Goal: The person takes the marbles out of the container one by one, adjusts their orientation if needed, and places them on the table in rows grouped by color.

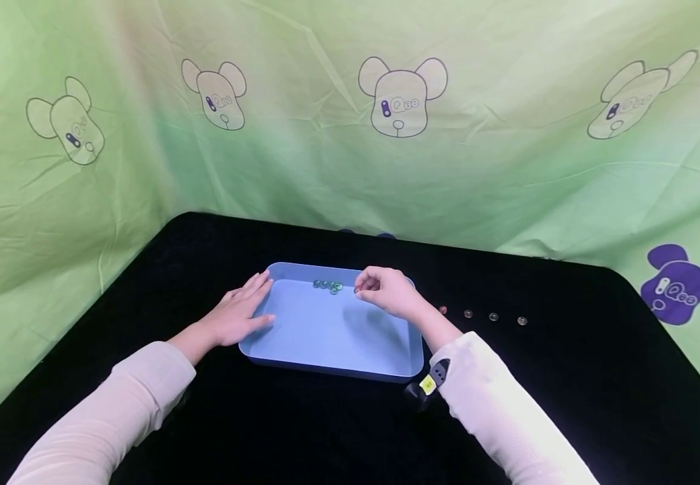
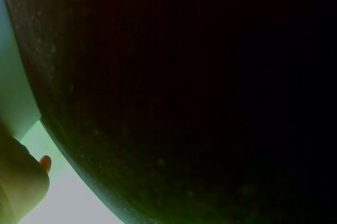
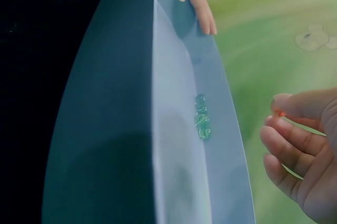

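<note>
- A green cloth backdrop (image 1: 350, 168), printed with outlined bear heads and one purple bear at its right edge, hangs behind and to both sides of the table.
- The black table (image 1: 568, 377) carries everything else; its far edge runs along the foot of the backdrop.
- A shallow blue tray (image 1: 325, 364) sits near the middle of the table, a little left of centre, with its long sides parallel to the near edge.
- The left hand (image 1: 237, 313) lies flat with straight fingers over the tray's left rim; the thumb rests inside that rim and the fingertips point toward the far left corner. It grasps nothing. The left wrist view shows little beyond dark table and a fingertip.
- The right hand (image 1: 386, 291) hovers above the tray's far right corner with its fingers curled. In the right wrist view a small reddish marble (image 3: 281, 113) is pinched between thumb and forefinger.
- A cluster of green glass marbles (image 1: 328, 286) lies inside the tray against its far rim, about midway along it and just left of the right hand.
- Four more small marbles (image 1: 482, 314) lie in a row on the bare table to the right of the tray, running toward the table's right edge, each apart from the next.
</note>
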Available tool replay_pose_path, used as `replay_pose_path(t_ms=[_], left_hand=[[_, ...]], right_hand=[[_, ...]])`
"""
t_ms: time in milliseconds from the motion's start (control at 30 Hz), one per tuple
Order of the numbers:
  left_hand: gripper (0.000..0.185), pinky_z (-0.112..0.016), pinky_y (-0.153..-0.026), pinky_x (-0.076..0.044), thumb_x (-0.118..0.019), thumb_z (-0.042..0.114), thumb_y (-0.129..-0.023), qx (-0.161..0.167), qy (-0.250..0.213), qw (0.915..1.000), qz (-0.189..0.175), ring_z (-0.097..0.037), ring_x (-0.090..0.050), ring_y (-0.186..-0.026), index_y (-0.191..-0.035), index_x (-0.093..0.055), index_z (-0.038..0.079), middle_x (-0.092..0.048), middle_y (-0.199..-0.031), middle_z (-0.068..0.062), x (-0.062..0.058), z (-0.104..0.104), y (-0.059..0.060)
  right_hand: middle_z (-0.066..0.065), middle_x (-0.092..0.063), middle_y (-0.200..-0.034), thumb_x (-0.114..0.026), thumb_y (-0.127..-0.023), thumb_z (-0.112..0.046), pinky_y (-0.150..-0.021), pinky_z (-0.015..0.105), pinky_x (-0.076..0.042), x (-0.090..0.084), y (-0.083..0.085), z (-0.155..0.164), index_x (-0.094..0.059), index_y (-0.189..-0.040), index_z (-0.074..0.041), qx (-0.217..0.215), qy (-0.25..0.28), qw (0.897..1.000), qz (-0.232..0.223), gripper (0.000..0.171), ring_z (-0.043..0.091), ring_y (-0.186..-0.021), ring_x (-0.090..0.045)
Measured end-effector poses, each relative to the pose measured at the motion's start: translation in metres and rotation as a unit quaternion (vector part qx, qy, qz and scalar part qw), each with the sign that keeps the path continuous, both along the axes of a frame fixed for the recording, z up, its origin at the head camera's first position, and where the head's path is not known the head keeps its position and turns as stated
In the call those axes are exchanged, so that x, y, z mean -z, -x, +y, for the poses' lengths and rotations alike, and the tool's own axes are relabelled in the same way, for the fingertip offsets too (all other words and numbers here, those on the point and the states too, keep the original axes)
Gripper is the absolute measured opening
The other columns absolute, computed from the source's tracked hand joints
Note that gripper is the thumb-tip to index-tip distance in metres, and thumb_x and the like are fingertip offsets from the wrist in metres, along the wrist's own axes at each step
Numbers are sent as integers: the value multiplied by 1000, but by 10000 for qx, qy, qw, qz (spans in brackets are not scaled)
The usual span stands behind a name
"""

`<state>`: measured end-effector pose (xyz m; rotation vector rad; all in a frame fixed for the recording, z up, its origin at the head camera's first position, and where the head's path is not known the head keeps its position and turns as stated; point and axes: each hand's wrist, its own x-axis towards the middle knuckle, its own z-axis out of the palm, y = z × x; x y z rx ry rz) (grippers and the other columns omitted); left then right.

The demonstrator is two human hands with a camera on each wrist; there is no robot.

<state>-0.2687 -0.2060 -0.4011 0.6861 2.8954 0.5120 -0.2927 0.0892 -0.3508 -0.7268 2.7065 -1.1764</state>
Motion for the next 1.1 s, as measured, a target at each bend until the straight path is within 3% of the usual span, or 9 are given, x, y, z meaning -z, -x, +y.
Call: replay_pose_path(t_ms=[600, 933, 1100], left_hand=[[67, -47, -98, -9, -38, 42, -89, 59, 55, 9998, 181, -27, -1, -129, -138, -14, 2, -1, -144, -9, 3, 0, -1], [68, -47, -97, -11, -39, 42, -89, 115, -19, 9986, 510, -28, -4, -129, -136, -18, -1, -5, -144, -10, 7, -2, 1], [66, -45, -98, -10, -39, 41, -89, 105, 52, 9989, 460, -26, -3, -129, -137, -16, 1, -3, -144, -9, 6, -1, 1]], right_hand=[[0, -59, -77, -61, -78, -10, -67, 29, -42, 6, -15, 19, -61, -85, -8, 188, 102, 9997, 112, 7, 14, -73, -54], [1, -60, -78, -62, -79, -11, -66, 29, -42, 8, -21, 28, -61, -88, -5, 255, 196, 9994, 151, 11, 14, -72, -55], [1, -60, -78, -62, -78, -10, -65, 28, -43, 12, -23, 35, -61, -87, -5, 308, 286, 9989, 204, 10, 13, -72, -55]])
